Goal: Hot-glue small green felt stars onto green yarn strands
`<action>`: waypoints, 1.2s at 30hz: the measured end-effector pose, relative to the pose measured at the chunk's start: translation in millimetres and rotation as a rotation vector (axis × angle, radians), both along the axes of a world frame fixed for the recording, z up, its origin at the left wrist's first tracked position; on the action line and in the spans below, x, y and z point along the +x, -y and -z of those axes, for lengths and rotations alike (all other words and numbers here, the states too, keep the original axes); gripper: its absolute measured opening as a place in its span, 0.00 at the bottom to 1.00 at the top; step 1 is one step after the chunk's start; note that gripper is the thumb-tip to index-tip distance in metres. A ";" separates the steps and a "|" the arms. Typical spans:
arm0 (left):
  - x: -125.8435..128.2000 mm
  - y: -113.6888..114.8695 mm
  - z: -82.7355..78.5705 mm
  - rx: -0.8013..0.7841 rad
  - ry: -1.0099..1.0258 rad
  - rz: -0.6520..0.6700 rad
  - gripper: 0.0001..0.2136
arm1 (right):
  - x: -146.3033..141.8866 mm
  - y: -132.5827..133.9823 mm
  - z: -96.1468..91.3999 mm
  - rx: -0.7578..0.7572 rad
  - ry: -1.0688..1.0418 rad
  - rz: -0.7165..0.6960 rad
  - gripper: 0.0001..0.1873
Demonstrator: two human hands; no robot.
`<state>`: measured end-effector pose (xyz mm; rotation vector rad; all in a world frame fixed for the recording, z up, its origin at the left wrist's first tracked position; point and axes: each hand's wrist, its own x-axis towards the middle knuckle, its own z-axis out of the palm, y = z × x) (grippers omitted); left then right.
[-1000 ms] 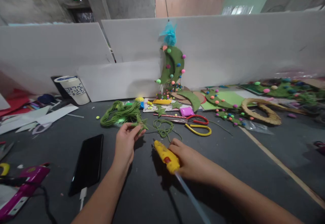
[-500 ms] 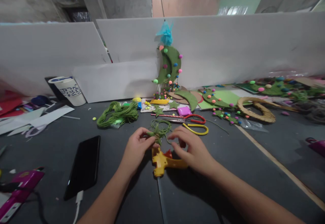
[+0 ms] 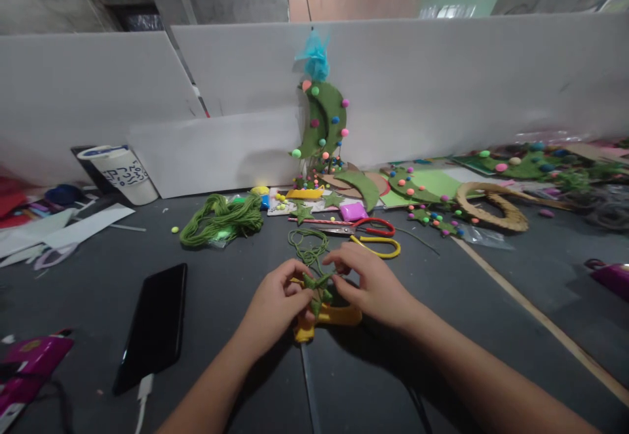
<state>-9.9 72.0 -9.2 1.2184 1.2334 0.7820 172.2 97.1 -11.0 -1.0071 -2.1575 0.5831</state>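
My left hand (image 3: 280,296) is closed on a small green felt star (image 3: 317,286), its thumb and fingers gripping the star's left side. At the star's right tip, my right hand (image 3: 371,283) pinches what looks like the end of a green cord; the fingertips partly hide it. Loose loops of this green cord (image 3: 308,245) lie on the table just beyond the star. Under both hands rests a yellow glue gun (image 3: 339,316), partly covered, with a clear glue stick (image 3: 309,381) trailing toward me.
Scissors (image 3: 376,226) with red and yellow handles lie beyond my right hand. A green yarn bundle (image 3: 223,219) and a phone (image 3: 152,326) are to the left. Behind stands a felt crescent (image 3: 337,116) with pompoms. A magenta glue gun (image 3: 37,372) sits at left.
My left hand has brought the star nearer and slightly right, over the yellow glue gun and away from the cord loops. The star now meets my right fingertips.
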 end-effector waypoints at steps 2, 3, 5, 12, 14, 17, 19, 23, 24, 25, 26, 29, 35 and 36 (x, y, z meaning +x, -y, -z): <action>0.4 -0.5 1.3 -0.004 0.024 -0.051 0.07 | -1.1 2.7 -1.9 0.051 0.021 0.020 0.07; 0.7 -0.7 1.5 -0.011 0.042 -0.081 0.07 | -1.8 4.0 -2.5 0.061 0.036 0.021 0.05; 1.1 -0.9 1.8 -0.023 0.089 -0.133 0.08 | -3.6 6.1 -2.3 0.063 0.067 0.020 0.03; 3.2 0.5 1.0 -0.043 0.215 -0.129 0.10 | -10.2 11.0 -1.7 0.053 0.088 -0.022 0.03; 5.0 0.9 -0.6 -0.043 0.223 -0.146 0.09 | -11.1 12.4 -2.9 0.061 0.087 -0.023 0.03; 6.5 0.6 -1.2 -0.046 0.229 -0.154 0.08 | -11.5 13.7 -3.6 0.072 0.091 -0.027 0.03; 5.8 0.0 0.4 -0.047 0.231 -0.149 0.07 | -11.4 14.0 -3.2 0.080 0.097 -0.016 0.03; 2.5 -1.0 4.7 -0.011 0.169 -0.159 0.05 | -11.4 14.2 -2.0 0.099 0.109 0.017 0.03; 1.9 -1.1 5.0 0.000 0.147 -0.165 0.05 | -11.4 14.3 -1.9 0.100 0.109 0.021 0.03; 1.8 -1.1 4.8 0.008 0.129 -0.168 0.05 | -11.4 14.5 -1.9 0.097 0.109 0.026 0.04; 1.9 -0.9 4.1 0.011 0.114 -0.171 0.05 | -11.5 14.8 -1.9 0.091 0.108 0.032 0.04; 3.5 -0.1 0.2 -0.004 0.076 -0.163 0.05 | -11.8 16.0 -2.5 0.062 0.106 0.065 0.05; 6.2 2.3 -1.6 0.010 0.052 -0.151 0.05 | -15.0 16.2 -1.2 0.020 0.100 0.166 0.02; 6.4 2.6 -0.6 0.013 0.050 -0.145 0.05 | -15.7 15.9 -0.6 0.010 0.100 0.173 0.02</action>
